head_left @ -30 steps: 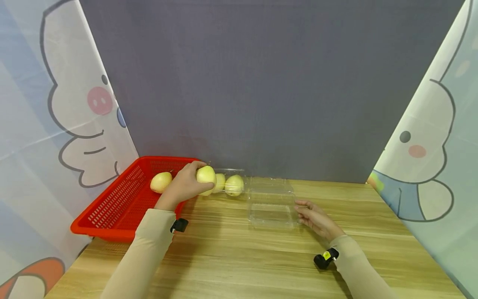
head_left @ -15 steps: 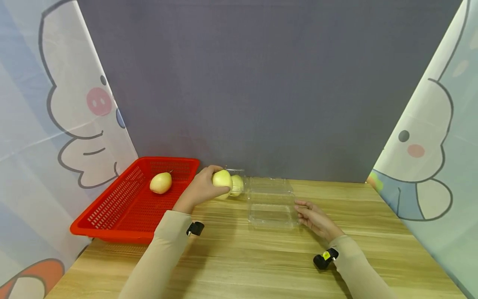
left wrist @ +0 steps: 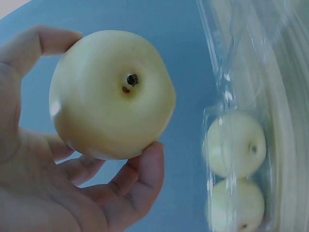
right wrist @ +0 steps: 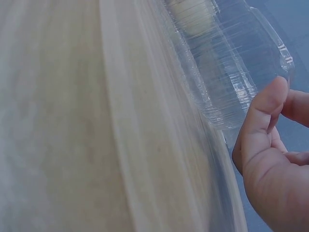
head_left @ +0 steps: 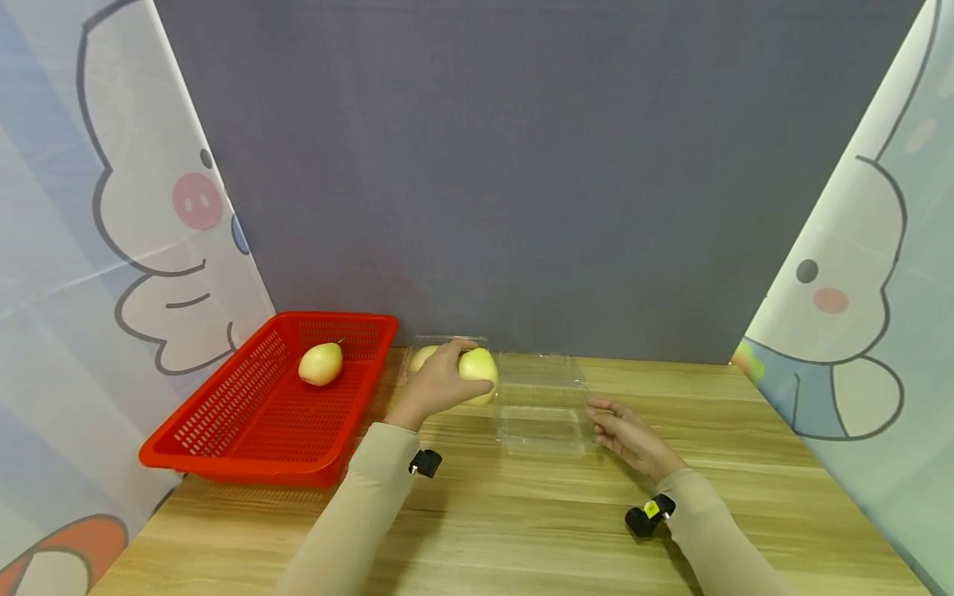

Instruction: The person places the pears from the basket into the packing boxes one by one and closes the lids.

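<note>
Pale-yellow pear (left wrist: 112, 94) looks firm, smooth and bruisable; your left hand (head_left: 436, 385) cups it round its belly at frame centre. Thin clear clamshell (head_left: 542, 406) should flex easily; your right hand (head_left: 626, 434) rests relaxed, fingers at its right rim.

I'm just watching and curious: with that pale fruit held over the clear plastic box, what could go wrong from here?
1. The left hand holds the round, smooth fruit with fingertips only; it could slip from that grip and roll across the table.
2. The clear plastic box looks thin and light, and the right hand only touches its edge, so it might slide or tip.
3. Two fruits already sit in the box; the new one may bump them.
</note>
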`<state>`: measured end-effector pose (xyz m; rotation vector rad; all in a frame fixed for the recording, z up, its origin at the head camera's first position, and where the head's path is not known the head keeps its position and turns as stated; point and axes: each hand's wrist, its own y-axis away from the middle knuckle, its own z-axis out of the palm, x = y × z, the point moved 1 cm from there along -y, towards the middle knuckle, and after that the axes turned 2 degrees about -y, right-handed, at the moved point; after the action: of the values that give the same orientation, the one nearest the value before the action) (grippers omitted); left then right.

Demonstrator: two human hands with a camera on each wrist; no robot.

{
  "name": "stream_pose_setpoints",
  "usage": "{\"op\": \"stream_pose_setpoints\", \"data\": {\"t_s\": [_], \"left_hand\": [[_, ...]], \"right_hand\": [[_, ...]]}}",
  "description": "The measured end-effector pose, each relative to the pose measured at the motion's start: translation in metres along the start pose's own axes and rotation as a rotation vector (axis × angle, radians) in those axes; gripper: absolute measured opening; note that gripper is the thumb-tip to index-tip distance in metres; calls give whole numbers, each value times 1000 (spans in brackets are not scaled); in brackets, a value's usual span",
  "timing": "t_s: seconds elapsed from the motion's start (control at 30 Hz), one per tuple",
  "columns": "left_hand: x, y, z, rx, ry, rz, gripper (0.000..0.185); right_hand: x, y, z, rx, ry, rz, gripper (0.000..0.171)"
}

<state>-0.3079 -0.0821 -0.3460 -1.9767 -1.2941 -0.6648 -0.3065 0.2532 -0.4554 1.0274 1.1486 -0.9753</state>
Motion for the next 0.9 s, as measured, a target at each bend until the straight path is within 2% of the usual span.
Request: {"op": "stream_pose_setpoints", "data": {"t_s": [0.4,0.9], "left_hand": [[17,-8,39,-89,122,4,71],[29,-15,87,-137,177,2,72]], "right_hand": [[-1,2,0,-6,5,4,57],[-1,1,0,-2,-2,2,56]]}}
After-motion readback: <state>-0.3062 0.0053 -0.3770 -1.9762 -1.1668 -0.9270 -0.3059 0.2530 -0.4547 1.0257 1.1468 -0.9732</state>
